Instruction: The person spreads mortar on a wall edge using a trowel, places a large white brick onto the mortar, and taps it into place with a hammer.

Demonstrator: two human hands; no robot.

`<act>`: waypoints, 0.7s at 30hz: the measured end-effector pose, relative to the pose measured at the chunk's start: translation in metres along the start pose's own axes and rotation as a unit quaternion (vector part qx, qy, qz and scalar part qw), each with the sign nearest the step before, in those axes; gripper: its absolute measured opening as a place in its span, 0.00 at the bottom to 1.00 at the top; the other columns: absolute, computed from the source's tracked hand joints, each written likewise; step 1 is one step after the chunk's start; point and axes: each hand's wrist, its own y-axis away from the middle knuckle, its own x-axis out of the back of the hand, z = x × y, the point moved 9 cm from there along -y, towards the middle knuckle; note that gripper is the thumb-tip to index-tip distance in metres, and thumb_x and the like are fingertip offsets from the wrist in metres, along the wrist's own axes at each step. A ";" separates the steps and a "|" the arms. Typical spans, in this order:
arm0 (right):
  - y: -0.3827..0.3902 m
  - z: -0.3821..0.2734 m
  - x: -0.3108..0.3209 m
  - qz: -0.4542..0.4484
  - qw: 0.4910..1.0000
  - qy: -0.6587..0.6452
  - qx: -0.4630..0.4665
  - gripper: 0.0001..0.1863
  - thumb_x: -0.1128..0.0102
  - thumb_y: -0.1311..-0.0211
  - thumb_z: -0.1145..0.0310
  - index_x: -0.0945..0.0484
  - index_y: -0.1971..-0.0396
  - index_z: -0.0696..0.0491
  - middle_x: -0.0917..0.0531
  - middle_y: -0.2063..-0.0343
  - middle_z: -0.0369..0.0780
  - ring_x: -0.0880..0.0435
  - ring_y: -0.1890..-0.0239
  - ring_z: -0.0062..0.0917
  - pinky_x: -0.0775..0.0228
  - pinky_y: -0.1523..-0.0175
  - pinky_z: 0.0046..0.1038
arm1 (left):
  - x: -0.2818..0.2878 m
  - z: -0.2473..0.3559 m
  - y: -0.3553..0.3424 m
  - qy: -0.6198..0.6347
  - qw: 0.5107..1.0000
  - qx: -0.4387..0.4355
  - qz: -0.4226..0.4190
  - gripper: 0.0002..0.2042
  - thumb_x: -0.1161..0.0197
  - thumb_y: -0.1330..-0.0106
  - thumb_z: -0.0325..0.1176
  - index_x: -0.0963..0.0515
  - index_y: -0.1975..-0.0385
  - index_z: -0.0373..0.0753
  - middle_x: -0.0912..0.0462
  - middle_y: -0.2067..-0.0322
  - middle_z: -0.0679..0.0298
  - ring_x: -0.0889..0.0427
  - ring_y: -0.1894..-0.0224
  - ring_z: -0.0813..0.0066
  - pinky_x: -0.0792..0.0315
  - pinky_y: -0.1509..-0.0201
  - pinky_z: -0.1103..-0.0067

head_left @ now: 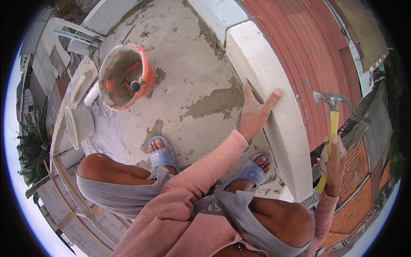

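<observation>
A white block (265,64) stands on edge along the right side of the concrete floor. My left hand (256,109) rests against it, thumb on its top face and the other fingers along its inner side, spread and not wrapped round it. Out to the right, beyond the block, my right hand (335,165) grips the yellow handle of a claw hammer (334,128). The hammer is upright with its worn metal head above my fist, apart from the block. Grey mortar patches (216,100) lie on the floor beside my left hand.
An orange bucket (148,75) smeared with mortar stands at the left, with a dark-ended handle inside. Near it are a white tube (91,95) and a pale bucket (81,124). Another white block (220,17) continues the row. Red metal roofing (308,55) lies beyond the blocks.
</observation>
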 end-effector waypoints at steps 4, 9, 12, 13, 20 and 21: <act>-0.019 -0.026 -0.011 -0.035 0.990 0.088 0.107 0.20 0.52 0.18 0.51 0.25 0.58 0.56 0.32 0.83 0.30 0.36 0.85 0.09 0.50 0.81 0.19 | 0.000 0.004 0.000 -0.016 1.000 -0.022 0.010 0.53 0.36 0.28 0.50 0.67 0.24 0.21 0.36 0.32 0.42 0.32 0.31 0.61 0.38 0.27 0.75; -0.037 -0.098 -0.085 -0.005 0.901 0.252 0.352 0.21 0.52 0.18 0.54 0.25 0.58 0.60 0.22 0.76 0.50 0.22 0.76 0.44 0.35 0.69 0.38 | -0.001 0.026 -0.003 0.038 0.998 -0.044 -0.033 0.56 0.36 0.31 0.58 0.64 0.25 0.18 0.39 0.30 0.35 0.37 0.26 0.52 0.46 0.22 0.72; -0.054 -0.099 -0.089 -0.052 0.900 0.314 0.296 0.21 0.51 0.19 0.54 0.25 0.57 0.60 0.22 0.72 0.56 0.25 0.71 0.55 0.34 0.66 0.44 | -0.021 0.035 -0.002 0.034 0.996 -0.009 -0.078 0.56 0.35 0.30 0.56 0.65 0.25 0.20 0.43 0.28 0.35 0.41 0.25 0.51 0.47 0.22 0.70; -0.051 -0.099 -0.080 -0.046 0.895 0.282 0.344 0.21 0.51 0.19 0.53 0.25 0.58 0.59 0.23 0.76 0.52 0.25 0.76 0.48 0.33 0.69 0.41 | -0.020 0.025 -0.006 0.008 0.998 -0.012 -0.059 0.55 0.35 0.31 0.55 0.65 0.24 0.20 0.46 0.27 0.35 0.43 0.24 0.49 0.48 0.21 0.68; 0.088 0.088 0.073 0.158 0.929 -0.320 -0.096 0.22 0.53 0.20 0.45 0.28 0.61 0.51 0.38 0.85 0.26 0.44 0.93 0.08 0.51 0.90 0.16 | -0.029 0.118 0.038 -0.152 0.944 -0.290 0.044 0.54 0.34 0.32 0.55 0.63 0.22 0.29 0.56 0.24 0.38 0.55 0.20 0.48 0.58 0.17 0.55; 0.125 0.127 0.093 0.212 0.893 -0.378 -0.124 0.20 0.55 0.19 0.47 0.30 0.61 0.51 0.39 0.86 0.26 0.45 0.94 0.08 0.51 0.92 0.15 | -0.062 0.146 0.058 -0.107 0.933 -0.342 -0.033 0.53 0.34 0.32 0.56 0.61 0.22 0.31 0.54 0.24 0.41 0.55 0.19 0.50 0.59 0.17 0.54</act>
